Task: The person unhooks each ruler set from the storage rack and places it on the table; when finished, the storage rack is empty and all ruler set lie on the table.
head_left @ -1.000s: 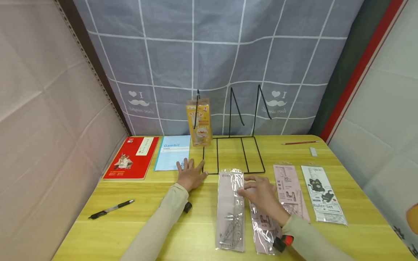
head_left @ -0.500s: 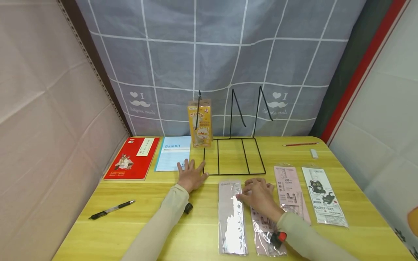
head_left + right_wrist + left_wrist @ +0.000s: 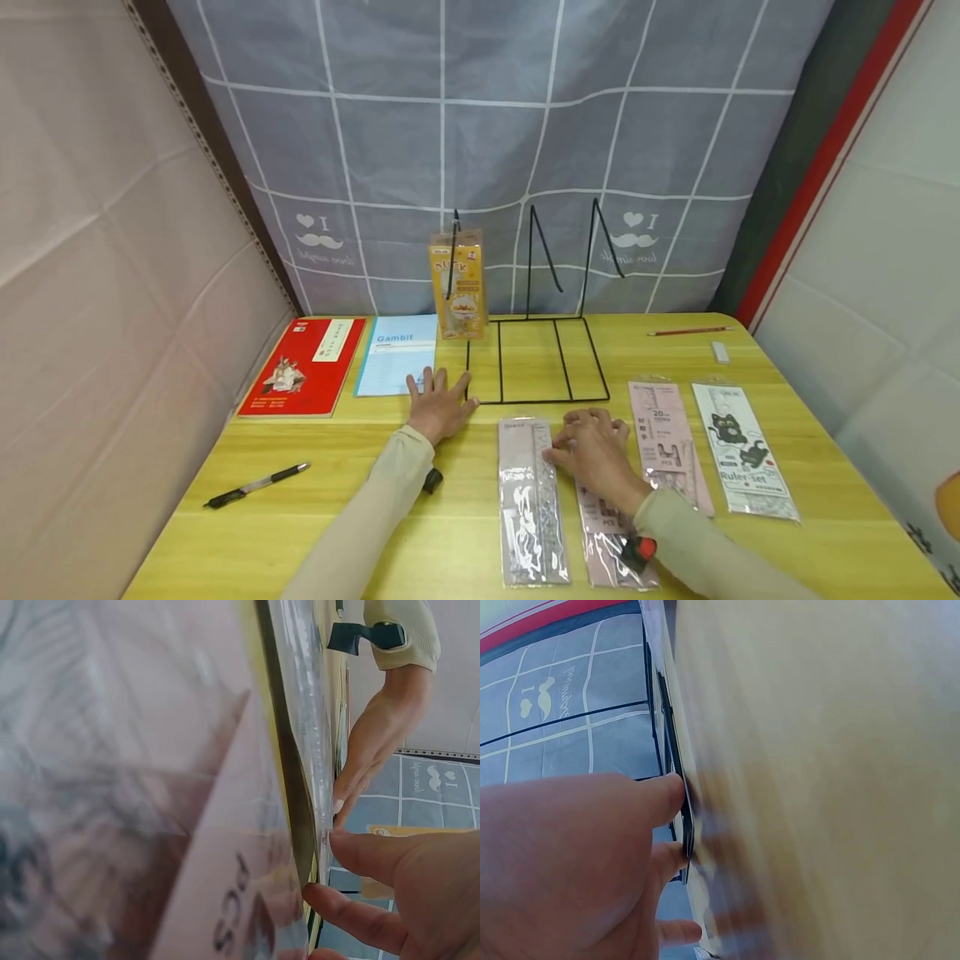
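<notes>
The left hand lies palm down with spread fingers, at the front left corner of the black wire rack and the blue notebook's lower edge. In the left wrist view, that hand's thumb touches the rack's wire. The right hand rests over the upper part of a pink ruler packet; its thumb reaches the right edge of another clear-and-pink packet lying flat. The right wrist view shows this hand with thumb and index finger extended at the plastic edges, pinching nothing visible.
A yellow box hangs on the rack's left hook. Two more packets lie at right, with a pencil and eraser behind. A red book and a pen are at left.
The leftmost packet, earlier pinched near its upper right side by the right hand, has come down flat and closer to the front edge. The right hand has let go; the left hand stays put.
</notes>
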Demonstrator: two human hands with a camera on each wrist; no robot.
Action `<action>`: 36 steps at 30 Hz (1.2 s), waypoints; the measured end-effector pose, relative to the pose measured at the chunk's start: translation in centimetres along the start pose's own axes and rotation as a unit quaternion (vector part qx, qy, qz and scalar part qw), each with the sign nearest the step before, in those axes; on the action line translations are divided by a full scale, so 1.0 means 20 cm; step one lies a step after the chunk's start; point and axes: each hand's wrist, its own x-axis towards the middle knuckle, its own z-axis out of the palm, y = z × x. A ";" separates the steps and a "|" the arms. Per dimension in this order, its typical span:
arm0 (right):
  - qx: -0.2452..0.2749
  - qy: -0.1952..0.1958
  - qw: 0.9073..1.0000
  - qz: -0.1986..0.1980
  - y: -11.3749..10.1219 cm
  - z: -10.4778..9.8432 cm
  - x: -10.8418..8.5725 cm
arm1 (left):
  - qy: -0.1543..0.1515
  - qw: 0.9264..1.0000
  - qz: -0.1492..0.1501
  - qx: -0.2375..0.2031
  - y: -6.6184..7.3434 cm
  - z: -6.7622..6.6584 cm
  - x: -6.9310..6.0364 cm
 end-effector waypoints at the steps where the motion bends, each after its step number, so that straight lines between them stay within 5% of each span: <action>1: -0.003 0.001 1.000 -0.003 0.00 0.00 0.00 | 0.000 1.000 0.000 0.001 0.00 0.00 0.00; 11: 0.025 0.008 1.000 -0.017 0.02 -0.20 0.03 | 0.014 1.000 0.008 -0.003 -0.01 -0.01 -0.01; 18: 0.027 0.003 0.999 -0.041 0.27 -0.36 0.22 | 0.009 1.000 0.006 -0.002 -0.01 -0.02 -0.01; 28: -0.027 -0.122 0.991 -0.036 0.48 -0.34 0.43 | -0.006 1.000 0.001 -0.015 -0.03 0.03 0.03; 36: -0.038 -0.139 0.988 -0.053 0.51 -0.31 0.49 | -0.005 1.000 0.002 -0.018 -0.04 0.05 0.05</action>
